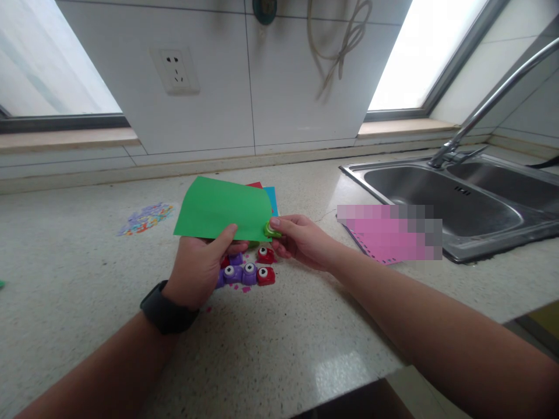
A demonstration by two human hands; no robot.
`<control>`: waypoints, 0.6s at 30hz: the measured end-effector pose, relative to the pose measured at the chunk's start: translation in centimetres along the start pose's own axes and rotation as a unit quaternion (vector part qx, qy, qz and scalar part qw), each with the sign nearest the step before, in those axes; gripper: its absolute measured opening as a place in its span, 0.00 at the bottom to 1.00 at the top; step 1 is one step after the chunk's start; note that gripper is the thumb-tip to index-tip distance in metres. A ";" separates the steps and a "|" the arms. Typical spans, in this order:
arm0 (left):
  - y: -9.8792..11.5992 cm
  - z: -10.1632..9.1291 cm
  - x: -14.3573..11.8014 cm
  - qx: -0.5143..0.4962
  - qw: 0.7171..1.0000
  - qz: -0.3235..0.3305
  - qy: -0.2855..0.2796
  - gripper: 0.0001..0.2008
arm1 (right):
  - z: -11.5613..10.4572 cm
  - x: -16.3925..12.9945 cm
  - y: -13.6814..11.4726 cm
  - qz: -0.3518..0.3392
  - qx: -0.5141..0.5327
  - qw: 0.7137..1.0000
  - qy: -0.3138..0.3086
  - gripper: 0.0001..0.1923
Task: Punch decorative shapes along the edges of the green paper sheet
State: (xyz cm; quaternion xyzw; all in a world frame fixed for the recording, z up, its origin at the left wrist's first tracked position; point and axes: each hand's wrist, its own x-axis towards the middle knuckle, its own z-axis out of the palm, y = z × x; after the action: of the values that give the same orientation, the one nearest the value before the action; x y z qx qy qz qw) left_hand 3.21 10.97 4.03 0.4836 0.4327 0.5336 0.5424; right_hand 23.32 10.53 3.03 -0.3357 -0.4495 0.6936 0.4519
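Green paper point(220, 209) is up off the table point(279, 349), held flat near the centre of the head view, and that's where the action sits. Left hand point(196, 270) is closed on the sheet's near edge at about 6 o'clock, thumb on top, fingers curled beneath. Right hand point(299, 238) is pinched shut around a small green punch point(271, 230), which sits on the sheet's lower right corner at roughly 4 o'clock.

Whether the punch is pressed down I can't tell; the thumb lies over its top. The visible face of the green sheet looks unmarked, no holes showing, so by my reading the punching of this sheet is only at its start.

Just under the hands, a cluster of other punches on the table: purple punches point(240, 272) and red punches point(265, 265), touching one another, with a few pink scraps beside them. Behind the green sheet, red and blue paper point(272, 196) peek out at 1 o'clock.

Over at 9 o'clock from the sheet, a pile of coloured confetti point(146, 218) lies on the table, well apart from the hands, so some paper looks already punched. At 3 o'clock, a pink sheet point(379, 241) with a dotted edge rests near the sink point(458, 203), partly blurred. A black wristband point(168, 311) sits on the left wrist.
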 end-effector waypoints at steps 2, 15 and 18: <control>0.0 0.0 0.0 0.004 1.000 0.002 -0.001 0.11 | 0.0 0.0 0.0 -0.004 -0.006 1.000 0.006 0.23; 0.2 0.1 -0.1 -0.004 1.000 -0.019 0.002 0.12 | -0.1 0.1 0.2 -0.020 -0.053 0.998 -0.002 0.24; 0.2 0.1 -0.1 -0.001 1.000 -0.017 0.001 0.12 | 0.0 0.1 0.2 -0.026 -0.060 0.998 -0.002 0.24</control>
State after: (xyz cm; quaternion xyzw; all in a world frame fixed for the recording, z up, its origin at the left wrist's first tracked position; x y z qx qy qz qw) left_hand 3.23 10.84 4.26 0.4752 0.4410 0.5249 0.5515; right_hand 23.25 10.60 2.81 -0.3485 -0.5000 0.6540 0.4481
